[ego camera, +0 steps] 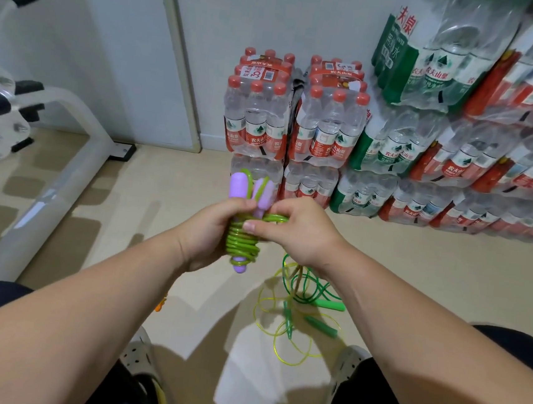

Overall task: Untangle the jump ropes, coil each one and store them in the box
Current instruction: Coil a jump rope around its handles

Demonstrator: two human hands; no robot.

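Several bottle packs (327, 126) behind | left hand (210, 232), right hand (301, 231) grip purple-handled coil (243, 245) | loose ropes (302, 291) below

Bare floor (175, 189) lies open ahead-left, between the white machine frame (48, 193) and the stacked bottle packs (426, 152). Packs block the back and whole right side, piled high against the wall (244, 10). Frame bar slants along the left. Loose ropes (298, 299) sprawl on the floor below the right hand (301, 231), near the right shoe (351, 359). Small orange piece (160, 304) lower left, possibly a handle. Left hand (207, 232) and right hand grip the rope bundle (243, 242) mid-air, filling the centre.
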